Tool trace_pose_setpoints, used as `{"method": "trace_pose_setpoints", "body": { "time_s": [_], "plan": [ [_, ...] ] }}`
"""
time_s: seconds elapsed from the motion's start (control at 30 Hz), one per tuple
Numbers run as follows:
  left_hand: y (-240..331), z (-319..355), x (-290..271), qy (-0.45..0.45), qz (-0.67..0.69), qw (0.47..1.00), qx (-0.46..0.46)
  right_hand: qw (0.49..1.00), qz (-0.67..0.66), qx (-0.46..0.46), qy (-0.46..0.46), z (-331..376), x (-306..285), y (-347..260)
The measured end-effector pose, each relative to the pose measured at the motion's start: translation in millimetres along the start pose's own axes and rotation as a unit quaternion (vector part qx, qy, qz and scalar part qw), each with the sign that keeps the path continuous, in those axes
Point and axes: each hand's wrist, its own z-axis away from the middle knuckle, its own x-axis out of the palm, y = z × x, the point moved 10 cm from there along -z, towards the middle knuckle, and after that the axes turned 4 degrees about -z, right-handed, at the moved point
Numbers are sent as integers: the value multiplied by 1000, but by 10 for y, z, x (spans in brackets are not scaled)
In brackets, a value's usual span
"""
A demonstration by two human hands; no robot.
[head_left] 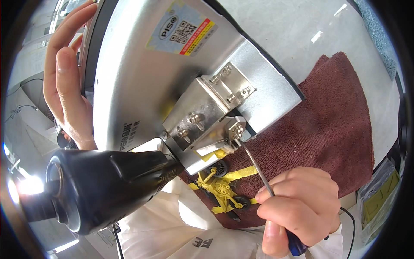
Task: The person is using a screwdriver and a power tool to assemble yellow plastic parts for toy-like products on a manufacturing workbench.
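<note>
A tilted silver metal machine housing (129, 73) with a coloured sticker fills the upper middle. My left hand (69, 86) grips its dark left edge, fingers bent along the side. In my right hand (302, 200), closed, is a screwdriver (254, 162) with a thin steel shaft and a dark blue handle. Its tip reaches the small metal block (237, 129) with screw heads at the housing's lower right; whether it sits in a screw I cannot tell. Above that block, a screwed-on metal bracket (198, 110) juts from the housing.
A brown towel (310, 125) lies under the housing on a pale tabletop (293, 34). On the towel rests a yellow toy motorcycle (222, 190) with black wheels. A black tapered tool body (116, 185) crosses the lower left. Blue foam-like material (379, 34) lines the upper right.
</note>
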Motion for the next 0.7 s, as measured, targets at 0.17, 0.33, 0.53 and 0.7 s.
{"method": "trace_pose_setpoints", "body": {
  "time_s": [0.17,0.33,0.53,0.7],
  "plan": [
    [-6,5,8,-3,1,1000,-3,996,-65,-34,48,-65,-93,-60],
    [-6,6,12,-3,4,1000,-3,993,-106,-2,59,111,-67,43],
    [-60,15,-13,-1,0,1000,-8,991,-124,38,42,26,-39,132],
    [-106,11,65,-6,20,1000,-5,937,-138,199,253,230,-267,352]
  ]
}}
